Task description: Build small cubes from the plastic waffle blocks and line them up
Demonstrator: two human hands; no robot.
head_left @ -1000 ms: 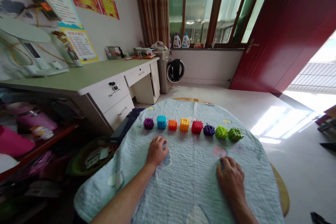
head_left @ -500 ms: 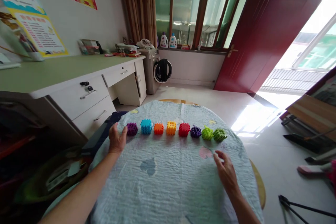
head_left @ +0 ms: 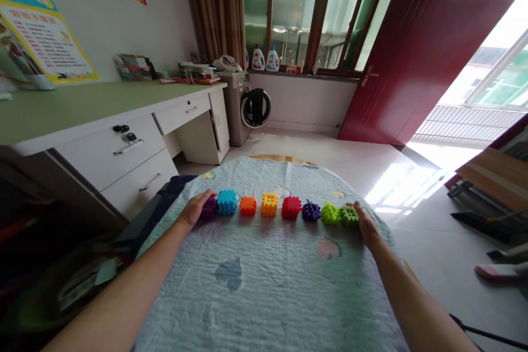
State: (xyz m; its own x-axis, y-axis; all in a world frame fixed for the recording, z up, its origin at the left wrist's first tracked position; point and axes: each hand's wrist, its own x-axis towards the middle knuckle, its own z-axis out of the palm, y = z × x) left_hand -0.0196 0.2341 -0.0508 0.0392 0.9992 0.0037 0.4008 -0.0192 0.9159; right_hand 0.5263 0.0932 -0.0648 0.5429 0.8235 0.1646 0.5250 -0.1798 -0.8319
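Toy building blocks stand in one row across the tablecloth. My left hand (head_left: pixel 195 211) is at the row's left end, its fingers stretched out along the outer side of a purple block (head_left: pixel 209 208). A blue block (head_left: pixel 226 202) sits close against the purple one. At the other end, my right hand (head_left: pixel 366 223) lies with extended fingers against the outer side of a green lattice block (head_left: pixel 348 216). Between the ends are an orange block (head_left: pixel 248 206), a yellow block (head_left: pixel 269 205), a red block (head_left: pixel 291 207), a dark purple block (head_left: pixel 311 210) and a lime block (head_left: pixel 330 213).
The round table wears a pale blue patterned cloth (head_left: pixel 268 286). A desk with drawers (head_left: pixel 124 148) stands at the left, and a washing machine (head_left: pixel 237 104) is beyond it. A red door (head_left: pixel 388 66) stands at the right, with a wooden-topped stool (head_left: pixel 490 176) nearer.
My right hand has moved up and right to the green block. My left hand has shifted right against the purple block, which is now closer to the blue one.
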